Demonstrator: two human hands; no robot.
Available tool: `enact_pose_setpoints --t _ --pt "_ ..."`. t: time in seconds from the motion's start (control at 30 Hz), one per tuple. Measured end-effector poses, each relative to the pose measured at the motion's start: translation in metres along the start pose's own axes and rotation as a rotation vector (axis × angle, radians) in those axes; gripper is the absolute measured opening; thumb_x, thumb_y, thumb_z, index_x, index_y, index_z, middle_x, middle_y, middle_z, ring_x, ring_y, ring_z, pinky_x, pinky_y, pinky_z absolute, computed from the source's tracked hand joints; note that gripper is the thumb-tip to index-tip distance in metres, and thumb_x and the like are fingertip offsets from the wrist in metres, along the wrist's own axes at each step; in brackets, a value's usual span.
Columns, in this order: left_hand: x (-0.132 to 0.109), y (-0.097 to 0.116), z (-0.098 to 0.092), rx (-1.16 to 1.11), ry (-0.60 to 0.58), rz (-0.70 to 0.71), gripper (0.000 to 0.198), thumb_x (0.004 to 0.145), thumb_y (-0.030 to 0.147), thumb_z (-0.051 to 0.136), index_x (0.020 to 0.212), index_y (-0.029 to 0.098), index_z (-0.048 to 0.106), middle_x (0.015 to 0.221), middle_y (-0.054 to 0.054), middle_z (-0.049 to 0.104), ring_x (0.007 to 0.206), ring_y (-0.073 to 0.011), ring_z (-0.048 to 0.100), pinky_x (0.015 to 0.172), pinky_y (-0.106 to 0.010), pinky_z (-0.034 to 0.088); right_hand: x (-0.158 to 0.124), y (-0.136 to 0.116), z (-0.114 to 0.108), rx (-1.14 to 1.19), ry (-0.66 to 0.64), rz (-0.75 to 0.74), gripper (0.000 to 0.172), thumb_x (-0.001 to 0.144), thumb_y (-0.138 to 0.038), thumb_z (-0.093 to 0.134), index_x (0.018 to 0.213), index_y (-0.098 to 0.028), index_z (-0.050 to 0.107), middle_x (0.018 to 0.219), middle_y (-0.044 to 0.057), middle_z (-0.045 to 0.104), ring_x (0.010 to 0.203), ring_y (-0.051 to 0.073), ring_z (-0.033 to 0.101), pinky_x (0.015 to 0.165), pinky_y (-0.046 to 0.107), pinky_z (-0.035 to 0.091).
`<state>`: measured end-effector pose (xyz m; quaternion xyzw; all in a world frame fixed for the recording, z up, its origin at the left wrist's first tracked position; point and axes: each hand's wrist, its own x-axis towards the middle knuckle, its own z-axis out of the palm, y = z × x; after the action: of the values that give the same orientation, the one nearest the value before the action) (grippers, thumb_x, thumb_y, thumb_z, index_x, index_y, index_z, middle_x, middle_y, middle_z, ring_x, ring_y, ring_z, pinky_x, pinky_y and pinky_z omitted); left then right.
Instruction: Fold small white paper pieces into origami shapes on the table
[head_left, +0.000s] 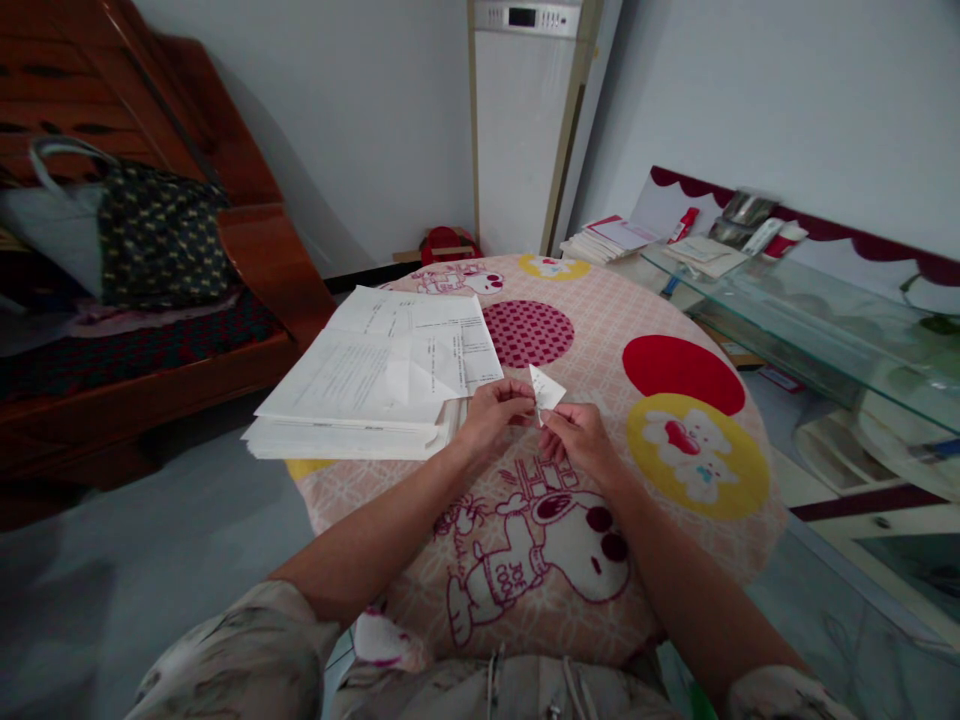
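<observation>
Between my two hands, above the tablecloth, is a small folded piece of white paper point(547, 388) with a pointed, triangular shape. My left hand point(501, 408) has its fingers bent and pinched at the paper's left edge. My right hand point(576, 438) pinches the paper's lower edge between thumb and fingers. A thick stack of printed paper sheets point(330, 375) lies just left of my left hand, its top sheets creased and spread unevenly.
A patterned cloth covers the round table point(600, 300). To the right stands a glass shelf point(825, 310) bearing a cup, metal tins and papers. A wooden bench point(270, 250) with a dark patterned bag point(161, 235) is at left. A white floor-standing unit point(521, 140) stands behind.
</observation>
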<state>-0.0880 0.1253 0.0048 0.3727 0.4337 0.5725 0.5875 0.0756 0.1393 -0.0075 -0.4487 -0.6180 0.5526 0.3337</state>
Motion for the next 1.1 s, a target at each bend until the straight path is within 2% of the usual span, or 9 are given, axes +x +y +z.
enact_pose_setpoints --t 0.2,0.3,0.43,0.5,0.57,0.73,0.83,0.97,1.1 --pt "0.004 -0.004 -0.004 -0.08 0.009 -0.077 0.026 0.066 0.031 0.083 0.067 0.014 0.063 0.06 0.001 0.058 0.054 -0.007 0.051 0.052 -0.019 0.041 -0.001 0.0 0.002 -0.12 0.013 -0.065 0.03 0.082 -0.042 0.059 0.063 -0.019 0.06 0.052 0.0 0.062 0.04 0.012 0.056 0.035 0.02 0.038" --pt "0.006 -0.005 -0.008 -0.081 -0.046 -0.071 0.029 0.065 0.031 0.085 0.066 0.014 0.062 0.06 0.001 0.059 0.053 -0.0065 0.05 0.05 -0.018 0.037 -0.001 -0.001 -0.001 -0.11 0.004 -0.08 0.03 0.081 -0.042 0.061 0.063 -0.018 0.061 0.055 0.001 0.064 0.044 0.013 0.058 0.039 0.021 0.04" --pt "0.006 0.001 -0.011 -0.111 -0.157 -0.091 0.029 0.066 0.032 0.086 0.07 0.014 0.063 0.06 0.0 0.059 0.052 -0.0064 0.05 0.048 -0.018 0.035 0.001 -0.007 -0.008 0.142 -0.062 -0.102 0.028 0.075 -0.043 0.071 0.084 -0.017 0.07 0.077 0.005 0.072 0.068 0.019 0.068 0.062 0.029 0.055" --pt "0.005 0.003 -0.012 -0.121 -0.201 -0.091 0.03 0.066 0.031 0.086 0.071 0.014 0.062 0.059 0.001 0.059 0.051 -0.0062 0.05 0.048 -0.018 0.034 0.002 -0.01 -0.011 0.284 -0.1 -0.142 0.034 0.078 -0.046 0.069 0.097 -0.018 0.071 0.089 0.007 0.073 0.081 0.021 0.069 0.073 0.033 0.056" --pt "0.005 0.004 -0.012 -0.13 -0.234 -0.087 0.03 0.067 0.032 0.086 0.071 0.015 0.061 0.058 0.001 0.059 0.051 -0.0065 0.052 0.047 -0.017 0.034 0.002 -0.012 -0.012 0.386 -0.132 -0.165 0.038 0.084 -0.05 0.061 0.104 -0.019 0.071 0.093 0.008 0.073 0.085 0.023 0.069 0.076 0.036 0.056" --pt "0.005 0.0 -0.012 -0.154 -0.26 -0.141 0.031 0.067 0.03 0.086 0.073 0.014 0.06 0.057 0.001 0.06 0.048 -0.0056 0.053 0.045 -0.015 0.037 0.004 -0.008 -0.01 0.456 -0.125 -0.061 0.033 0.083 -0.047 0.064 0.103 -0.021 0.071 0.083 0.006 0.072 0.075 0.021 0.067 0.071 0.036 0.056" --pt "0.005 -0.002 -0.011 -0.193 -0.273 -0.19 0.035 0.063 0.028 0.089 0.075 0.013 0.06 0.057 0.001 0.061 0.047 -0.0051 0.053 0.045 -0.014 0.04 0.006 -0.002 -0.008 0.545 -0.13 0.018 0.029 0.08 -0.044 0.068 0.097 -0.02 0.071 0.075 0.004 0.07 0.062 0.017 0.062 0.059 0.031 0.055" --pt "0.005 -0.005 -0.01 -0.245 -0.294 -0.254 0.034 0.062 0.022 0.089 0.076 0.011 0.06 0.059 0.001 0.062 0.048 -0.0057 0.056 0.045 -0.013 0.044 0.008 0.003 -0.004 0.721 -0.154 0.066 0.022 0.076 -0.035 0.074 0.089 -0.018 0.073 0.063 0.0 0.066 0.045 0.01 0.05 0.038 0.021 0.038" --pt "0.005 -0.004 -0.009 -0.327 -0.266 -0.306 0.022 0.069 0.01 0.082 0.078 0.009 0.061 0.061 0.0 0.063 0.049 -0.006 0.058 0.044 -0.011 0.044 0.009 0.002 -0.003 0.772 -0.052 0.095 0.027 0.07 -0.026 0.078 0.096 -0.02 0.074 0.065 -0.003 0.068 0.042 0.006 0.046 0.033 0.018 0.029"
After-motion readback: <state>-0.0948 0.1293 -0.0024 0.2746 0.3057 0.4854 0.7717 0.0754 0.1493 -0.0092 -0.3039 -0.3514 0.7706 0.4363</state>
